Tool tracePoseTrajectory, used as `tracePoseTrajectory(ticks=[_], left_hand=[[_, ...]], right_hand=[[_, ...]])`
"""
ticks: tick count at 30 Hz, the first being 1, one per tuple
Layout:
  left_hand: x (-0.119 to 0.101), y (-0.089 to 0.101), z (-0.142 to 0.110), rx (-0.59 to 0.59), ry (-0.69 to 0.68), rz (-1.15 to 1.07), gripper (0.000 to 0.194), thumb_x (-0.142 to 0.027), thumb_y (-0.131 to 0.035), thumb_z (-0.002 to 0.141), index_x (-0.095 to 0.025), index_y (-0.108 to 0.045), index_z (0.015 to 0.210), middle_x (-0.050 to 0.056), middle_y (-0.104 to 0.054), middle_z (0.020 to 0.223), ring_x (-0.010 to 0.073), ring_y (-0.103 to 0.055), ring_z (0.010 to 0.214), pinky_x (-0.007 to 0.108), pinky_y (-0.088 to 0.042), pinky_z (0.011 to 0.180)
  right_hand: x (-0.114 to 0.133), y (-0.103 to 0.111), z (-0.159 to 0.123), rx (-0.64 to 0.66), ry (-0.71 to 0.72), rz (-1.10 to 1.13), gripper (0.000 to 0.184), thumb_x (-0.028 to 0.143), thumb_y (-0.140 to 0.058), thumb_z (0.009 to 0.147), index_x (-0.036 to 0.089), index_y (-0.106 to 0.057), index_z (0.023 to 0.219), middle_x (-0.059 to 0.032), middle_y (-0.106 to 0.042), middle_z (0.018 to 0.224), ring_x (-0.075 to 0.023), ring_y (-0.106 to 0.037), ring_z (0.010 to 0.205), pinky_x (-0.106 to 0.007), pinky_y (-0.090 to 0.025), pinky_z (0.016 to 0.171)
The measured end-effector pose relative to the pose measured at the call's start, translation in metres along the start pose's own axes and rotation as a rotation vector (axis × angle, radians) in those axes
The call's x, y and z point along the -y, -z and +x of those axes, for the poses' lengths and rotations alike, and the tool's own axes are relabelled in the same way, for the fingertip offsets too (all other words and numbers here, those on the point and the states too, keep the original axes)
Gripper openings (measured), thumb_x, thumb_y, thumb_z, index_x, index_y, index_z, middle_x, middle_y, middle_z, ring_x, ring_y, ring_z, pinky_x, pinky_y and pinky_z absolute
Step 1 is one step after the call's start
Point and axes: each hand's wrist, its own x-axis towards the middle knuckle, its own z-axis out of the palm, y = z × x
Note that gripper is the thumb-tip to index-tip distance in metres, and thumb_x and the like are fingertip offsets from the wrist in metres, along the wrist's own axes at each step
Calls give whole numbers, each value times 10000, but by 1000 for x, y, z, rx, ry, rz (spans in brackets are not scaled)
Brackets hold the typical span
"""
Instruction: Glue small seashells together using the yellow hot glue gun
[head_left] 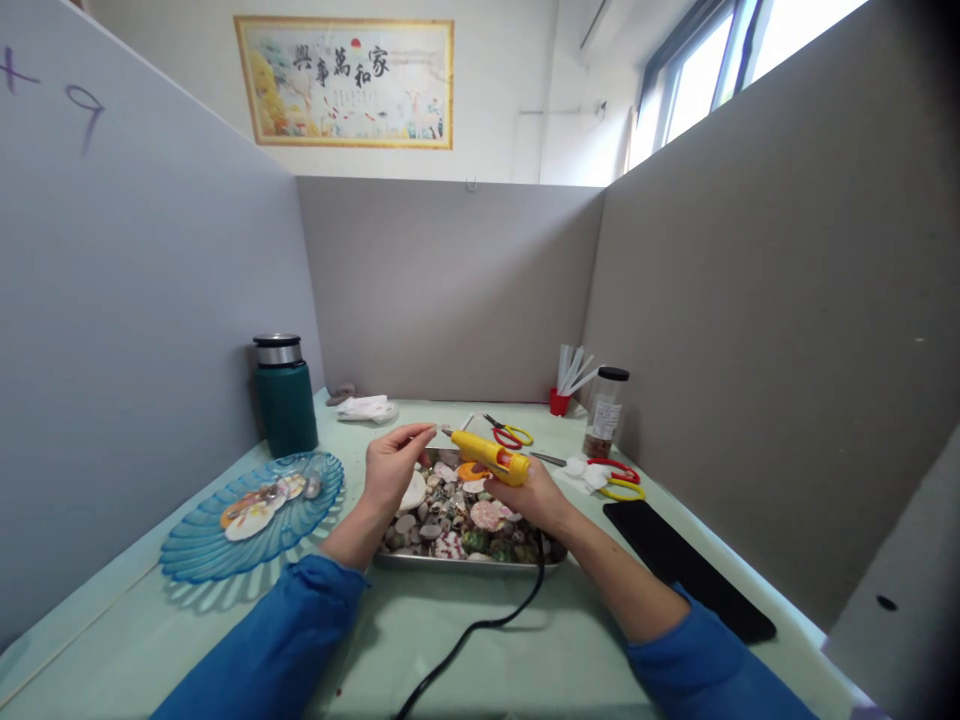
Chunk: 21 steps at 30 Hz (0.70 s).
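Note:
My right hand (536, 492) is wrapped round a yellow hot glue gun (491, 457), its nozzle pointing left and its black cord trailing down over the table. My left hand (395, 462) is closed in a pinch just left of the nozzle tip; what sits between the fingertips is too small to make out. Both hands are above a metal tray (465, 565) full of seashells and small stones, among them a pink shell (491, 515) and an orange one (471, 471). To the left, a blue scalloped plate (191, 555) bears several shells (251, 520) grouped together.
Left of centre stands a green flask (286, 405). At the back lie white tissues (366, 409) and scissors (510, 434). On the right are a red cup of glue sticks (559, 402), a black-lidded jar (606, 415), more scissors (621, 478) and a black slab (686, 570). Grey partitions enclose the table.

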Motion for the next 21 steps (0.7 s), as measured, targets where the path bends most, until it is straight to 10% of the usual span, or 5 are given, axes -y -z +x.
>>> tracePoseTrajectory(ticks=[21], left_hand=[[-3,-2,-2,30,46,3,256,-348,-702,641,-134,-711,781,-24,-551,450,85,-466,445,196,-345,452]], right_hand=[[-7,0,-2,-55,351,-224,165,172,-519,741,167,-640,853,17,-580,643,-105,-485,542,-191,-384,529]])
